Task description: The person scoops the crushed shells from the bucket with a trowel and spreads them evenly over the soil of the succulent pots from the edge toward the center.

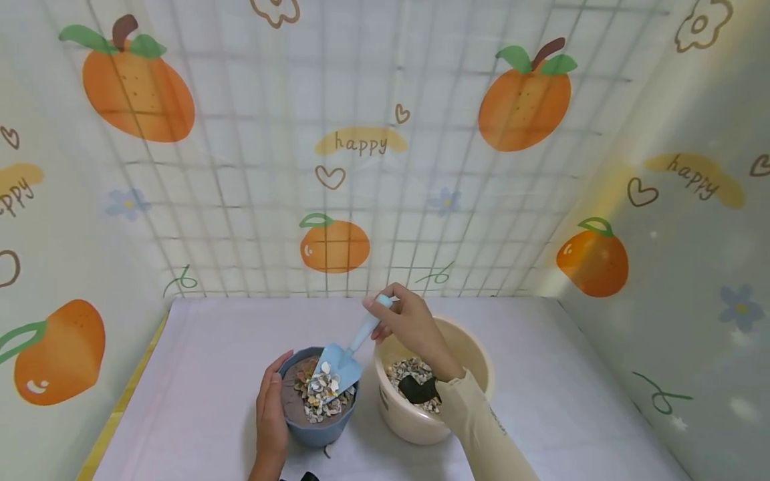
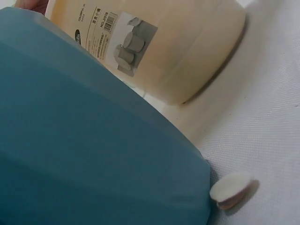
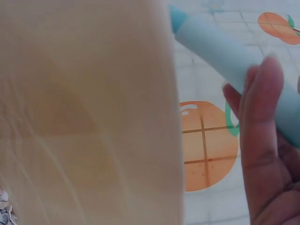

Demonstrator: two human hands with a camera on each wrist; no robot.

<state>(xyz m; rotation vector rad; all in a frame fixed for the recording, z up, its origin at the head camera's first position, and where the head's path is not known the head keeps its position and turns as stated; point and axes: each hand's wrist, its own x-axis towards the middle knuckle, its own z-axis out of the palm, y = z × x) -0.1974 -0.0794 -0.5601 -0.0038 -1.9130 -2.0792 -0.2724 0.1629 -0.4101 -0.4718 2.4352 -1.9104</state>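
Observation:
My right hand (image 1: pixel 412 324) pinches the handle of a pale blue garden trowel (image 1: pixel 365 331) between thumb and fingers. The trowel slants down over a blue flowerpot (image 1: pixel 319 435), its blade carrying and shedding pale gravel (image 1: pixel 325 386) onto the pot's contents. Brown soil (image 1: pixel 293 401) fills the pot, with loose stones spread over its middle and right. Cupped round the pot's left side, my left hand (image 1: pixel 272 414) holds it at the rim. In the right wrist view, fingers (image 3: pixel 262 103) wrap the trowel handle (image 3: pixel 220 47).
A cream bucket (image 1: pixel 409 427) stands just right of the pot, with more gravel (image 1: pixel 412 367) inside; my right forearm crosses over it. One pale stone (image 2: pixel 230 188) lies on the white cloth by the pot's base. A printed curtain (image 1: pixel 361 200) over wire grid closes the back.

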